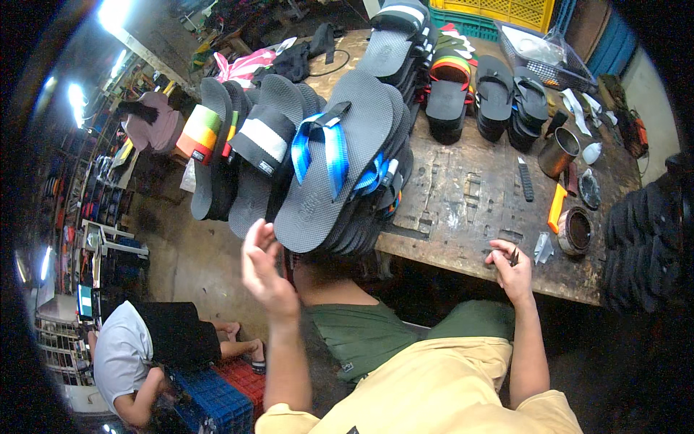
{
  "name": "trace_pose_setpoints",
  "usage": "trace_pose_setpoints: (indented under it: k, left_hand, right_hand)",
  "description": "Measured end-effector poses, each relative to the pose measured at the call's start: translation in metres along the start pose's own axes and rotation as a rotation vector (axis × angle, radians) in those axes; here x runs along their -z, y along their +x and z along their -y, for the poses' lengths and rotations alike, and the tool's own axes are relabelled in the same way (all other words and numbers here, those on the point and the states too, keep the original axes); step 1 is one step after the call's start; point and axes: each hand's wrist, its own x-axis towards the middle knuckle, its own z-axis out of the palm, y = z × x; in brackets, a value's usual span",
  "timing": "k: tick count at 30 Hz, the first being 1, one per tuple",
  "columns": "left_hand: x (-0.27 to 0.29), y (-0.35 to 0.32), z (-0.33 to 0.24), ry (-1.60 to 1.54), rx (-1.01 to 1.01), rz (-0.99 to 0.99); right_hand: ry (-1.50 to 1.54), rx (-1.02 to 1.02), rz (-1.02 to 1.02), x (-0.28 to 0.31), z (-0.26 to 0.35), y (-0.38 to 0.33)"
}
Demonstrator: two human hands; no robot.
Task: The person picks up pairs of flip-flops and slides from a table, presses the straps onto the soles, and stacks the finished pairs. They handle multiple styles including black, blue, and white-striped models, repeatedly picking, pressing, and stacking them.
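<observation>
At frame centre, the open left hand (266, 271) touches the dark rubber sandal with blue straps (334, 163); the right hand (512, 271), lower right, pinches a small dark tool (514, 255).

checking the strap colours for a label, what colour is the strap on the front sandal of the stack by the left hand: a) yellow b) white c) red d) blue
d, the front sandal of the stack beside the left hand is dark grey with a blue strap crossing its sole.
</observation>
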Motion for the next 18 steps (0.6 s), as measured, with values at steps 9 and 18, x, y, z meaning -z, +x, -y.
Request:
trace_pose_setpoints:
  k: [9,18]
  left_hand:
    - [-0.076,0.001,0.071,0.299,-0.493,-0.471]
    - [-0.083,-0.008,0.072,0.168,-0.610,-0.583]
  right_hand:
    - [0.012,-0.098,0.026,0.005,0.023,-0.022]
    - [-0.519,0.399,-0.219,0.108,0.121,-0.095]
